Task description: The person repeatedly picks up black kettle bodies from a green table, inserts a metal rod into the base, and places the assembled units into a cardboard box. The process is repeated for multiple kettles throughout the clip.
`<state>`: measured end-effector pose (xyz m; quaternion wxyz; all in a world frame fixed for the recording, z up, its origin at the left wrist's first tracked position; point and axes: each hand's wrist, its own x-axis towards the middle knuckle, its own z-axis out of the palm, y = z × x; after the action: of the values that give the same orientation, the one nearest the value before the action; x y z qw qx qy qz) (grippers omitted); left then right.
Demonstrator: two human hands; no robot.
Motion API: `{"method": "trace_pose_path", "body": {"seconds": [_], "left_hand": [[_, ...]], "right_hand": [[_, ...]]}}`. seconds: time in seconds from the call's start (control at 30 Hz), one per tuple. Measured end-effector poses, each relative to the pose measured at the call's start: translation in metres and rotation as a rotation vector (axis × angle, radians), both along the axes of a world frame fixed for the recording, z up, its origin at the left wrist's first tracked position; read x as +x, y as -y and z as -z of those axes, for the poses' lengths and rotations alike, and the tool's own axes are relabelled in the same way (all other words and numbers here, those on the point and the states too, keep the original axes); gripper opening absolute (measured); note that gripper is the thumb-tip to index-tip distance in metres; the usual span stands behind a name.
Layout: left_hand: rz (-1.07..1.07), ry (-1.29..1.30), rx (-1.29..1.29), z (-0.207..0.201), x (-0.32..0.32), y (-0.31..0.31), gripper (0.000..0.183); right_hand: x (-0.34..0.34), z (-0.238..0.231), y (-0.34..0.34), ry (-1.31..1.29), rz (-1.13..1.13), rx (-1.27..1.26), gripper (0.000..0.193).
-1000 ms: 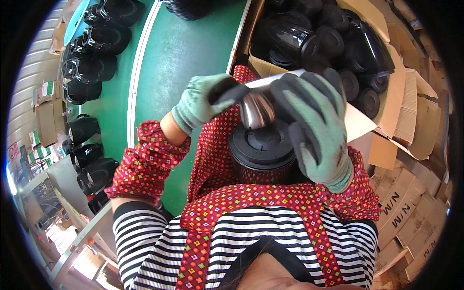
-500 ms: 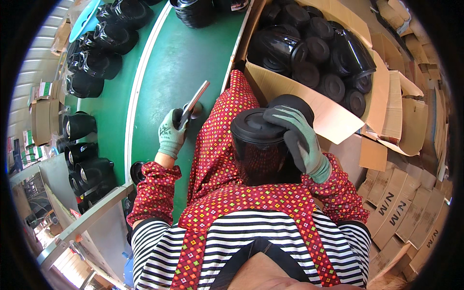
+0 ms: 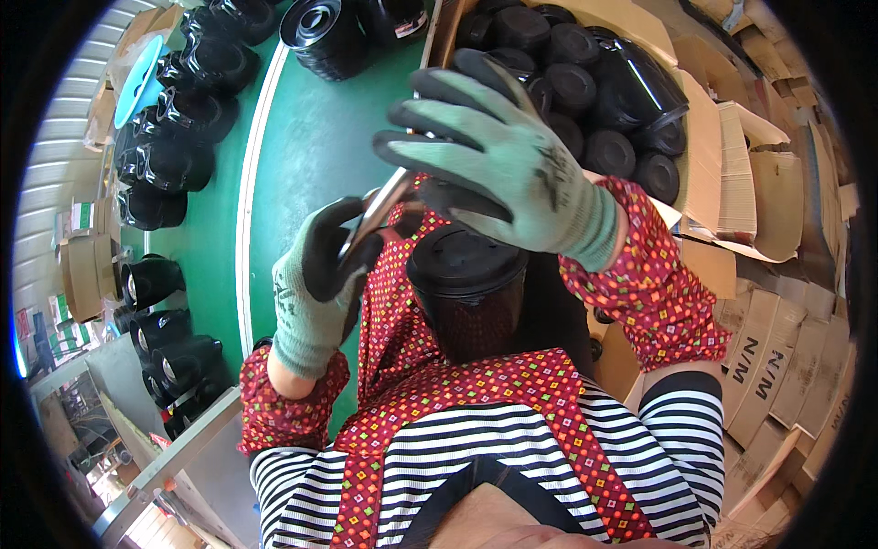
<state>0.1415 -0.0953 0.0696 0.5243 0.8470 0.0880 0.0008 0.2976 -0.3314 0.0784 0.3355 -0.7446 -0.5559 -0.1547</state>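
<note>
In my left hand [image 3: 320,274] is a slim silver bar [image 3: 389,197], gripped between thumb and fingers. My right hand [image 3: 512,156] spreads its fingers just above and beside the bar's far end, partly covering it; I see nothing held in its palm. Both hands wear green knit gloves with dark grey fingers. Below them, in my lap, stands a glossy black canister [image 3: 471,320] with a matt black lid [image 3: 468,261] on top. The right glove hides part of the space behind that lid.
A green worktable [image 3: 302,146] with a white strip lies to my left. Glossy black housings [image 3: 174,146] line its far side, near a light blue basin [image 3: 139,80]. Stacked black round parts [image 3: 322,37] stand ahead. At right are a carton of black lids [image 3: 608,156] and flattened cardboard [image 3: 768,366].
My right hand has left the lid and swung left and forward to the bar. The left hand with the bar has come nearer my lap. A second round black piece behind the lid no longer shows.
</note>
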Motion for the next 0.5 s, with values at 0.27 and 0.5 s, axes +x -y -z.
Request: {"method": "trace_pose_path", "body": {"seconds": [0.27,0.5], "left_hand": [[0.448,0.354,-0.151,-0.045,0.059,0.002,0.079],[0.939,0.489,-0.093,-0.014,0.095,0.028,0.052]], "right_hand": [[0.032,0.097,-0.021,-0.129,-0.096,0.375,0.027],[0.011,0.147,-0.022,-0.623,-0.245,0.381,0.038]]}}
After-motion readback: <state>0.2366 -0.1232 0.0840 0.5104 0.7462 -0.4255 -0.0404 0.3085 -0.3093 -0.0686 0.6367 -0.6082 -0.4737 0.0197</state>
